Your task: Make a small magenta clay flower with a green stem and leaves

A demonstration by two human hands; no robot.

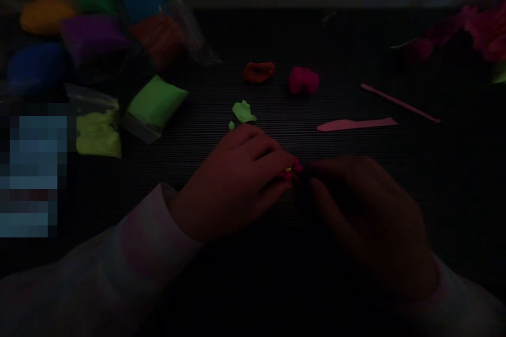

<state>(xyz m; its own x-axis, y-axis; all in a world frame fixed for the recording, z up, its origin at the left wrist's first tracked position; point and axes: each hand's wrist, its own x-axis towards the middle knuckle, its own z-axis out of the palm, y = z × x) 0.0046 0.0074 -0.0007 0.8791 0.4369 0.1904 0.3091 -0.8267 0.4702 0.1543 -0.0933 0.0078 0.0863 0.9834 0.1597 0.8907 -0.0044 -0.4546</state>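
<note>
My left hand (241, 179) is closed, with thumb and forefinger pinching a small clay flower (297, 164) of pink petals and a yellow centre. The hand partly covers the flower. Just to its right, my right hand (371, 221) is held with thumb and forefinger a little apart, and I see nothing between them. Beyond the left fingers lie a torn piece of light green clay (244, 111) and a tiny green bit (231, 125). Farther back sit a red-orange clay lump (258, 72) and a pink clay lump (303, 80).
A pink plastic clay knife (356, 125) and a thin pink modelling stick (399, 102) lie on the right. Several clay packs stand at left, including a green pack (156, 102) and a yellow-green bag (98, 131). Pink flowers (486, 34) are at the far right. The light is very dim.
</note>
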